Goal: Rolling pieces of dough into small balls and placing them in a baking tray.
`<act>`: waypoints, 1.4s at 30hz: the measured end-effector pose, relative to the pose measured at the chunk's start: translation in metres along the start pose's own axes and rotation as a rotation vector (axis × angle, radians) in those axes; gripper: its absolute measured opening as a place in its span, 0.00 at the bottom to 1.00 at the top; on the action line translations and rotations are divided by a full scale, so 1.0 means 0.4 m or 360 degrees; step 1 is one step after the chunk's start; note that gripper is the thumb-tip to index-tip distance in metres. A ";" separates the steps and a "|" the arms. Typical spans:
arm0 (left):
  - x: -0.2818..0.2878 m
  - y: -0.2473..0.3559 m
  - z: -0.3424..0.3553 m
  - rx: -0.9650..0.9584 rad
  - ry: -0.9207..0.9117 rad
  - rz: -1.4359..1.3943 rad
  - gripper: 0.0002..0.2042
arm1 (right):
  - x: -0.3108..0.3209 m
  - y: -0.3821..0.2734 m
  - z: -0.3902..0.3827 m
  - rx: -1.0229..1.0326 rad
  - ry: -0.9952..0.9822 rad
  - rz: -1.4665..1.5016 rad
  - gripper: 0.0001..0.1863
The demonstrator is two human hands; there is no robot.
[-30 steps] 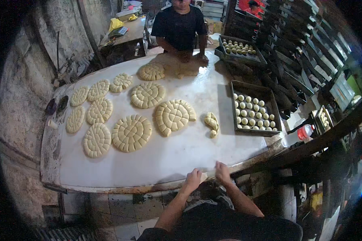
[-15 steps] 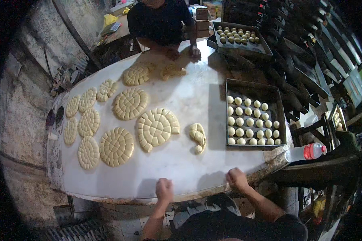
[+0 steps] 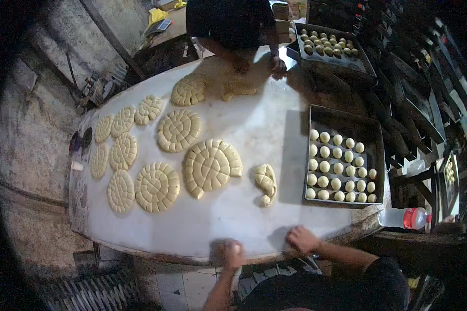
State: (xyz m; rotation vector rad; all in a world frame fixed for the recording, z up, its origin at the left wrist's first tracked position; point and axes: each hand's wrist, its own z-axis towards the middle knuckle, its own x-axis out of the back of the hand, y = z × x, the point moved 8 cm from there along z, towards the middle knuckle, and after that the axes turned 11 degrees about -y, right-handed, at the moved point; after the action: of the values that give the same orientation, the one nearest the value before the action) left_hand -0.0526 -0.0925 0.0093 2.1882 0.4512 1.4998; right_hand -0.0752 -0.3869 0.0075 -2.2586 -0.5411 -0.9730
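My left hand (image 3: 233, 254) is at the near edge of the pale tabletop, fingers curled. My right hand (image 3: 302, 240) rests on the surface to its right, also closed. Whatever lies under or inside either hand is hidden. Beyond them sits a small group of cut dough pieces (image 3: 265, 181), with one round piece at its near end. To its left lies a large scored dough disc (image 3: 213, 168), cut into many segments, its near-right part gone. On the right, a dark metal tray (image 3: 343, 202) holds rows of dough balls (image 3: 337, 153).
More scored dough discs (image 3: 157, 187) cover the table's left side. Across the table a person (image 3: 231, 26) in dark clothing works near other dough (image 3: 238, 88). A second tray of balls (image 3: 329, 42) stands far right. A red-labelled bottle (image 3: 404, 217) lies at the right edge.
The whole view has shifted, moving the table's contents rightward in the picture. Both my hands stay closed at the near edge; my right hand sits slightly closer to the left one.
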 end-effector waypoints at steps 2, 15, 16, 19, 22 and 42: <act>0.025 -0.094 0.084 0.0167 0.0314 -0.0210 0.11 | 0.131 0.115 0.036 -0.0203 0.0573 0.0207 0.20; 0.106 -0.004 0.076 0.0210 0.0388 0.0226 0.05 | -0.002 0.168 0.094 -0.0496 0.0234 0.0067 0.29; 0.097 0.005 0.109 0.0087 0.0380 0.0182 0.05 | 0.097 0.176 0.092 -0.0562 0.1010 0.0234 0.22; 0.042 0.051 0.147 -0.0070 0.0315 -0.0056 0.08 | 0.121 0.035 0.218 -0.0510 0.1009 0.0352 0.22; 0.028 0.130 0.086 -0.0394 0.0124 0.0075 0.09 | 0.076 -0.153 0.143 -0.0160 0.1113 0.0383 0.24; 0.099 -0.088 0.005 -0.1033 -0.0098 0.0229 0.16 | 0.029 -0.247 0.056 -0.0709 0.1460 0.0208 0.23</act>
State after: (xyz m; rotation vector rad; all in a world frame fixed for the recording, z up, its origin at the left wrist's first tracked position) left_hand -0.0372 -0.0433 0.0210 1.7603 -0.2032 1.3905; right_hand -0.1134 -0.2984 0.0412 -1.8476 0.2470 -2.0122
